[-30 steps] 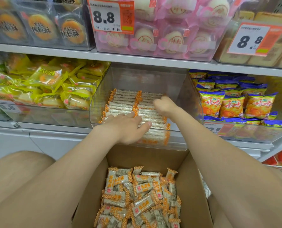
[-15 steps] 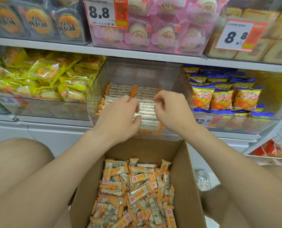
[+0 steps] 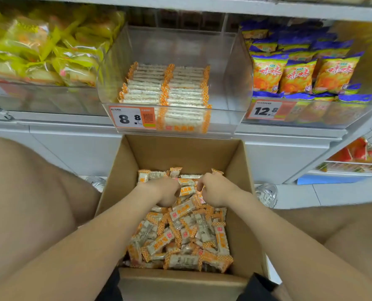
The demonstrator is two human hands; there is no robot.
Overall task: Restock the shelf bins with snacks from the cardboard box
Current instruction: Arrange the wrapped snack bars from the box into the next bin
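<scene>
Left hand (image 3: 164, 192) and right hand (image 3: 216, 192) curl among snack bars (image 3: 180, 235) in the cardboard box (image 3: 238, 181), each grip's catch unclear. Above the box, the clear bin (image 3: 229, 79) is only part-filled.

Left hand (image 3: 163, 191), right hand (image 3: 216, 192): both curled, adjacent

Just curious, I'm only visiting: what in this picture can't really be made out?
Head view:
- Left grip, right grip: fingertips curl under, so whether either holds a snack is unclear.
- Box bottom: buried under snacks.
- Price tag small print: too small.
- Upper shelf: cut off by the top edge.
- Basket: cut by the right edge, blurred.
</scene>
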